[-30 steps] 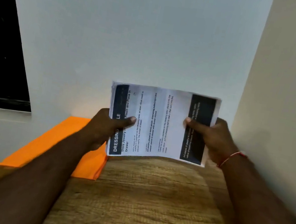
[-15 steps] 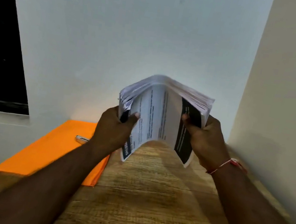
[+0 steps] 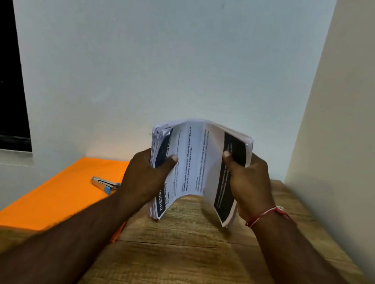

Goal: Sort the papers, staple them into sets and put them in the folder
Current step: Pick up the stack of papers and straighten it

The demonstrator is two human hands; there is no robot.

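Both hands, left (image 3: 145,179) and right (image 3: 247,187), grip a bowed paper stack (image 3: 196,165), fingers clamped, over a wooden table (image 3: 187,263) in a white-walled corner; stapler (image 3: 105,184) lies on orange folder (image 3: 56,197).

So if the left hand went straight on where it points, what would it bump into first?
Probably the back wall, with the stack of papers it grips arriving first. The left hand points forward, away from the person. Nothing else shows in that line, though depth is unclear.

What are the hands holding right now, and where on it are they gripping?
One stack of papers, bowed upward. The left hand grips its left edge, the right hand its right edge.
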